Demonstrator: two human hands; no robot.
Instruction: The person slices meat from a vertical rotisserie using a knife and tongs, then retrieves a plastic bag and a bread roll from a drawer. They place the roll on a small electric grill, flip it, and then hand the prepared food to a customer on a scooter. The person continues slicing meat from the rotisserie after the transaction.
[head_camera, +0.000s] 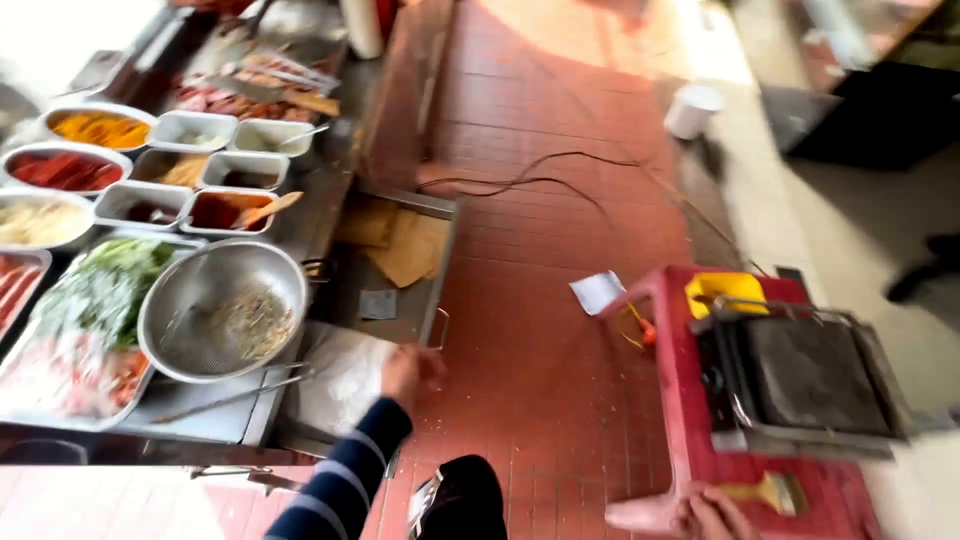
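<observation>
- Down at six o'clock in our view, our left hand (408, 368), in a striped sleeve, reaches forward and rests on a pale sheet (345, 380) lying at the end of the steel counter (330, 215); the fingers look curled over its edge, though blur keeps us from telling whether they pinch it.
- Our right hand (712, 515) sits at four o'clock, touching the near rim of the red stool-like stand (680, 400), fingers loosely bent; we cannot tell more.
- From the left hand, the sheet runs toward nine o'clock, long axis slanting up to eleven.
- Just beyond it at ten o'clock lie metal tongs (235, 393) and a steel colander (222, 310).
- Near the right hand, at one o'clock, lies a brush (772, 492) beside a dark griddle (812, 375).
- Our left hand is by far the nearer to the sheet.
</observation>
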